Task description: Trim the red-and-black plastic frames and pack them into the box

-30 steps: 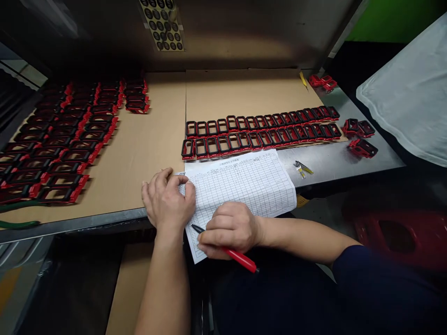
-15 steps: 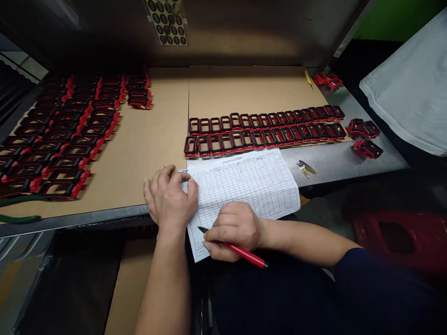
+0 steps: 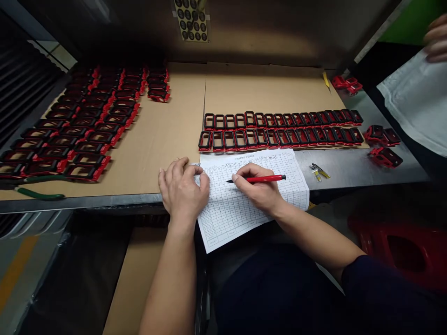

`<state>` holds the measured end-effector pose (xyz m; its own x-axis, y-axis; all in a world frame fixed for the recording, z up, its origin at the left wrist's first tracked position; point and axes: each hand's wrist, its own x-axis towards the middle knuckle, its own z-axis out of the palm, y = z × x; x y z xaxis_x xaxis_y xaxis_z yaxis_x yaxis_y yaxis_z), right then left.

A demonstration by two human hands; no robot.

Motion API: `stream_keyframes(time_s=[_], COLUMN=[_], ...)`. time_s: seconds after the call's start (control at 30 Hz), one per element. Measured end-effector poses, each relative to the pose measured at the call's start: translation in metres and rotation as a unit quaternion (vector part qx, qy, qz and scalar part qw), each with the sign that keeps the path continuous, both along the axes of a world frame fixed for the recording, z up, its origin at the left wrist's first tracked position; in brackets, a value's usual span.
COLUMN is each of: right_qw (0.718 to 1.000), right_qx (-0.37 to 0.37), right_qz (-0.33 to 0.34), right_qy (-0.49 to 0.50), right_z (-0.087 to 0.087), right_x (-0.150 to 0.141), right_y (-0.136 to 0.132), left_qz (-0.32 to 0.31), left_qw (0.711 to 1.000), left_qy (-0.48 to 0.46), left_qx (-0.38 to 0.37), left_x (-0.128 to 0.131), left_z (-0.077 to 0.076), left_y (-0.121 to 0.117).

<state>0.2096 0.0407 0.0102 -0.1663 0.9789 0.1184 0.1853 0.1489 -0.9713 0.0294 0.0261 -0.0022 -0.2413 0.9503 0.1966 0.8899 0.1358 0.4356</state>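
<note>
Tabletop (image 3: 377,176), its cardboard cover (image 3: 167,125) showing between a block of black-and-red frames (image 3: 91,122) at the left end and two rows of like frames (image 3: 279,145) along the right half. Form (image 3: 226,219): white, finely gridded, its lower corner hanging past the tabletop's front edge. Label sheet (image 3: 191,21) on the back panel (image 3: 279,32): round dark labels, lettering illegible. Left hand (image 3: 185,188): laid on the form's left edge, fingers bent, grip released. Right hand (image 3: 260,193): grasping a red pen (image 3: 265,178), black tip at the grid, contact uncertain. Printed heading (image 3: 244,157), by the form's top edge: too small to read.
</note>
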Motion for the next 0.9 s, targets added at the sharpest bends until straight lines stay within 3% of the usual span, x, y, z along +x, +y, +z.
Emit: stream_keyframes(time_s=[0.13,0.27,0.37,0.47,0.57,0.67,0.9], right_qw=[0.997,0.989,0.984,0.978,0.989,0.996,0.988], right_qx=[-0.017,-0.016,0.084,0.198,0.137,0.034,0.059], right_qz=[0.005,-0.043,-0.097,-0.059,0.008,-0.012,-0.031], right_qy=[0.075,0.143,0.127,0.034,-0.056,-0.076,-0.139], right_z=[-0.007,-0.009,-0.001,0.008,0.009,0.001,-0.004], right_x=[0.007,0.015,0.019,0.015,0.007,0.000,-0.004], right_y=[0.005,0.010,0.002,-0.010,-0.014,-0.011,-0.011], left_qz=[-0.007,-0.033,-0.037,-0.034,-0.032,-0.039,-0.043], left_qw=[1.000,0.999,0.999,0.999,0.999,0.999,0.998], left_qy=[-0.010,-0.001,0.008,0.013,0.013,0.008,0.007], left_qx=[-0.017,-0.031,-0.032,-0.029,-0.028,-0.029,-0.039], left_x=[-0.001,-0.005,-0.005,-0.005,-0.005,-0.006,-0.007], left_z=[0.004,0.005,0.005,0.005,0.005,0.004,0.005], left_y=[-0.001,-0.003,-0.003,-0.002,-0.002,-0.002,-0.003])
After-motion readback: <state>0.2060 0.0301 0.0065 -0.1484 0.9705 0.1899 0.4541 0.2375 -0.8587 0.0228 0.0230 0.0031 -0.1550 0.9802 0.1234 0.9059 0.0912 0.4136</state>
